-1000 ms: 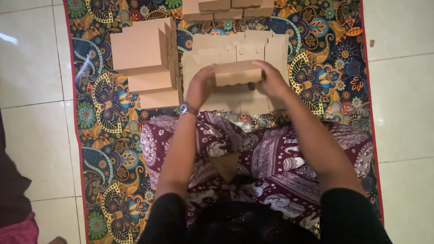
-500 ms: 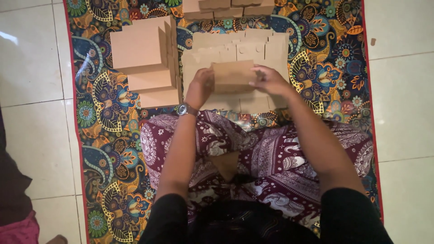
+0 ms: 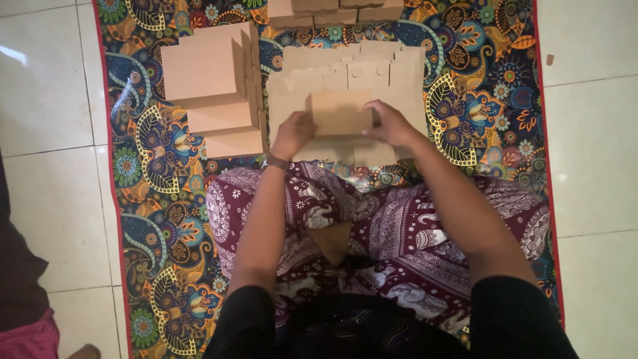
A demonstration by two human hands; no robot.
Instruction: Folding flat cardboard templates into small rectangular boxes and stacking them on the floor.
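Both hands meet on a small brown cardboard piece (image 3: 340,113), the left hand (image 3: 292,135) pinching its left edge and the right hand (image 3: 391,125) gripping its right edge, fingers closed on it from either side. It sits just above a flat pile of unfolded cardboard blanks (image 3: 352,73) lying beyond the fingers on the patterned mat (image 3: 153,199). It looks light and thin, stiff along its panels yet easily creased, so holding it by opposite edges suits it. Left of the fingers stands a stack of folded boxes (image 3: 212,86).
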